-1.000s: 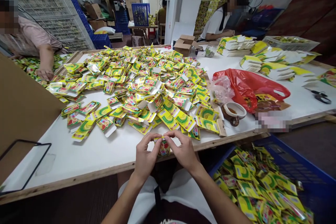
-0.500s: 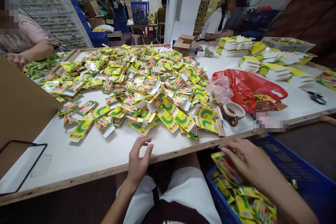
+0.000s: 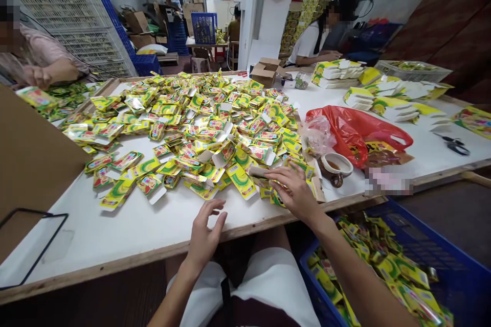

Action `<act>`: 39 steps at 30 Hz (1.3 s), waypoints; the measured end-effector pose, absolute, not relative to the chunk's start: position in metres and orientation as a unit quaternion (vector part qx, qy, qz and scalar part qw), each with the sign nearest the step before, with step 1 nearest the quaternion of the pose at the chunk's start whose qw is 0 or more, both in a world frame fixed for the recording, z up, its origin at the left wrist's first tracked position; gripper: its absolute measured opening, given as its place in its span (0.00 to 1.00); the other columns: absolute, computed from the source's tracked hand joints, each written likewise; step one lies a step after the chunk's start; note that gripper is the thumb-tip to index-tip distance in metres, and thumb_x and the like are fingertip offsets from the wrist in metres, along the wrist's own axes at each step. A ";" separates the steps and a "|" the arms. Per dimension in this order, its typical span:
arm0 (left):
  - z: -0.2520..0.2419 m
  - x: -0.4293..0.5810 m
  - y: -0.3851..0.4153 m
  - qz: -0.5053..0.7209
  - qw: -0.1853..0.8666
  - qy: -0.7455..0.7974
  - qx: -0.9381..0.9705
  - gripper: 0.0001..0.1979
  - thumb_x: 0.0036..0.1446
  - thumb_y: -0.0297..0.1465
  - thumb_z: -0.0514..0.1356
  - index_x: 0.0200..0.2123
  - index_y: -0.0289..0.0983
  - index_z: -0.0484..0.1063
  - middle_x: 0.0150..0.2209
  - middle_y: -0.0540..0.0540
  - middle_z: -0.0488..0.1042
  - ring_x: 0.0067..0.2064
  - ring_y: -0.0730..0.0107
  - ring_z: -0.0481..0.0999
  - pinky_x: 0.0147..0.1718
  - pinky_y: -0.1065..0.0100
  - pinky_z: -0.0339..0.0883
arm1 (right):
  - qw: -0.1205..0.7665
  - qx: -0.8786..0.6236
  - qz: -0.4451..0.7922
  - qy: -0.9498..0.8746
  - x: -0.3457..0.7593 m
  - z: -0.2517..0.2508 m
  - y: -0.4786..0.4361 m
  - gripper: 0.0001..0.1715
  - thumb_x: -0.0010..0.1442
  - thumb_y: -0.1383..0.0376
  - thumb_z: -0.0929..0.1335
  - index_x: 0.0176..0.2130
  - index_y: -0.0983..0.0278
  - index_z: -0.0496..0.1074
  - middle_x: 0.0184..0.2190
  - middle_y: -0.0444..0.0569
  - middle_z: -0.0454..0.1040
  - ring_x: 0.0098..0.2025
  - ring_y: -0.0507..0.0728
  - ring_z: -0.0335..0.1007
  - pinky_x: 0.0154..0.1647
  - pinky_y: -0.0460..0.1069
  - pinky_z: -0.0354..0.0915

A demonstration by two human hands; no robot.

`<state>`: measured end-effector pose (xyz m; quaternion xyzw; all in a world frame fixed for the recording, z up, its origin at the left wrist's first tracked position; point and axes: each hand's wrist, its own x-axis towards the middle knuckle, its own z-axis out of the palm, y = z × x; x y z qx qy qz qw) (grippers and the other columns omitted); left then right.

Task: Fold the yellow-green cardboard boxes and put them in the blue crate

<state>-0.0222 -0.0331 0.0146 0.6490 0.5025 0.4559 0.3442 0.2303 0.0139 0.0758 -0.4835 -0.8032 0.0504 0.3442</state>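
Observation:
My left hand (image 3: 207, 230) rests at the near edge of the white table (image 3: 153, 230). Its thumb and fingers are curved and apart, with nothing between them. Just beyond it spreads a big pile of small yellow-and-green printed cartons (image 3: 240, 176), many with white end flaps raised. At the pile's near right side is my right hand (image 3: 293, 191), its fingers closed on one small carton (image 3: 258, 171) that is seen edge-on and slightly blurred. Below my right forearm, a blue plastic crate (image 3: 433, 245) holds many similar cartons (image 3: 406, 271).
A brown cup (image 3: 333, 168) of liquid and a red plastic bag (image 3: 353, 122) stand right of the pile. Further right lie black scissors (image 3: 454, 144) and stacked printed packaging (image 3: 337, 74). A large cardboard sheet (image 3: 34, 163) blocks the left. Co-workers sit at left and back right.
My right hand has moved up and left from over the blue crate to the pile, onto a carton. The crate's contents are now more exposed. My left hand has stayed nearly still.

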 end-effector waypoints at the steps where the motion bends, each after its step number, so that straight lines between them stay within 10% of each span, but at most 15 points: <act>1: 0.015 -0.021 -0.033 0.467 0.347 0.498 0.643 0.14 0.59 0.30 0.56 0.48 0.40 0.66 0.48 0.43 0.69 0.47 0.64 0.71 0.46 0.61 0.67 | 0.374 -0.475 0.078 -0.793 0.225 0.080 0.011 0.11 0.61 0.68 0.64 0.43 0.60 0.74 0.42 0.50 0.77 0.47 0.60 0.70 0.59 0.62 0.50; 11: 0.013 -0.011 -0.037 0.516 0.474 0.444 0.558 0.21 0.59 0.30 0.57 0.54 0.42 0.56 0.46 0.43 0.74 0.46 0.65 0.75 0.42 0.65 0.70 | 0.524 -0.437 0.399 -0.612 0.152 0.027 -0.017 0.14 0.59 0.67 0.67 0.46 0.59 0.66 0.40 0.47 0.73 0.43 0.55 0.70 0.46 0.50 0.66; 20: 0.015 -0.030 -0.033 0.477 0.395 0.473 0.626 0.07 0.59 0.31 0.57 0.40 0.38 0.72 0.45 0.43 0.74 0.48 0.63 0.73 0.46 0.64 0.68 | 0.462 -0.409 0.380 -0.689 0.138 0.033 -0.013 0.08 0.62 0.67 0.64 0.36 0.61 0.74 0.37 0.48 0.74 0.43 0.56 0.70 0.46 0.51 0.64; 39: 0.035 -0.028 -0.033 0.512 0.384 0.505 0.579 0.07 0.56 0.31 0.59 0.40 0.38 0.72 0.39 0.46 0.75 0.42 0.66 0.74 0.43 0.67 0.67 | 0.474 -0.464 0.312 -0.681 0.127 0.051 -0.019 0.03 0.58 0.67 0.67 0.35 0.63 0.72 0.31 0.46 0.74 0.34 0.54 0.69 0.37 0.48 0.65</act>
